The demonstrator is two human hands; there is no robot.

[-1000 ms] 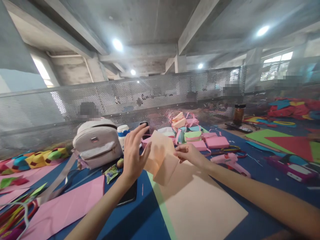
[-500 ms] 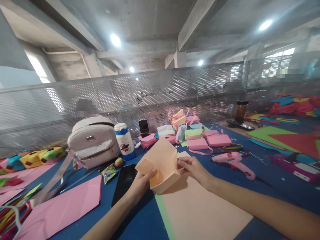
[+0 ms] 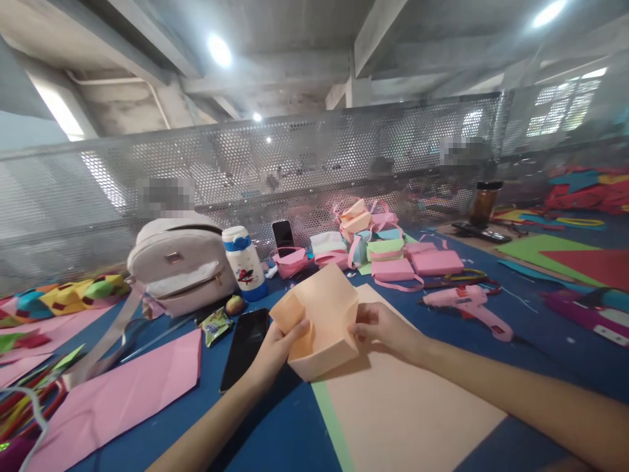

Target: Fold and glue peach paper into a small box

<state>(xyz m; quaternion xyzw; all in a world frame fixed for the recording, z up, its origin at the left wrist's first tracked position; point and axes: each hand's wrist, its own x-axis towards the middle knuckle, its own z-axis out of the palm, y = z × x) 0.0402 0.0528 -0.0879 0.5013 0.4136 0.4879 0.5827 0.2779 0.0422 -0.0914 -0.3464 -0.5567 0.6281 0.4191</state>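
A folded peach paper box (image 3: 327,314), open at the top with a tall back flap, is held between my two hands above the table. My left hand (image 3: 280,347) grips its left side, the thumb pressed on a folded flap there. At the right wall, my right hand (image 3: 381,328) pinches the edge between thumb and fingers. Below lies a large peach paper sheet (image 3: 413,406), with a green sheet (image 3: 331,419) showing along its left edge.
Left of the box are a black phone (image 3: 246,344), a snack packet (image 3: 215,328), a bottle (image 3: 244,265) and a backpack (image 3: 181,269). A pink glue gun (image 3: 469,305) lies right. Small pink paper bags (image 3: 393,270) stand behind. Pink paper (image 3: 132,393) covers the left front.
The box has tilted a little, showing more of its inside and front wall. Both hands keep their hold. My view has shifted slightly downward.
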